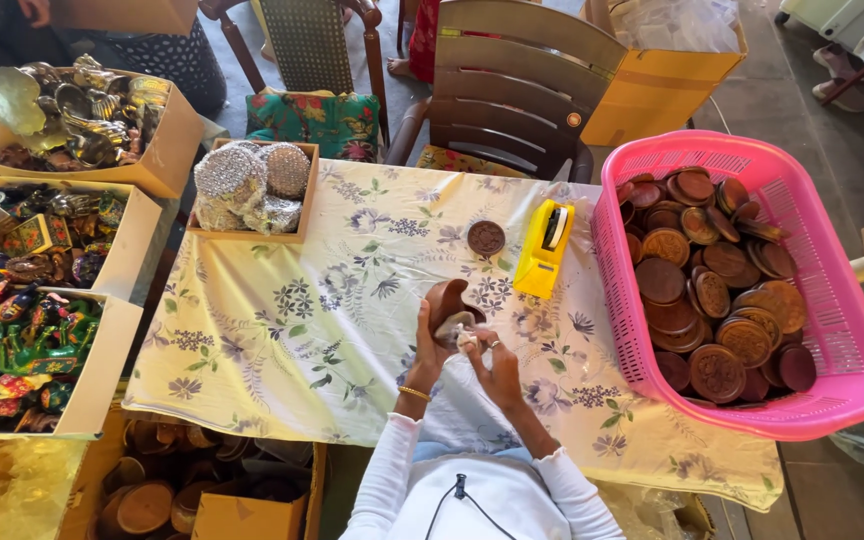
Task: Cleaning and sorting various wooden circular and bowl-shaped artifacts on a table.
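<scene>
My left hand (429, 345) grips a brown round wooden box (449, 297) just above the flowered tablecloth (282, 320). My right hand (495, 368) is beside it, pinching a small pale cloth or paper (462, 335) against the box's lower side. Both hands meet near the table's front middle. A small brown round lid (485, 237) lies on the cloth farther back, next to a yellow tape dispenser (544, 247).
A pink plastic basket (852, 330) full of carved brown round boxes fills the right side. Cardboard boxes of painted figurines (22, 345) and brass items (82, 110) line the left. A box of silvery balls (250, 185) sits at the back. Wooden chairs (512, 90) stand behind the table.
</scene>
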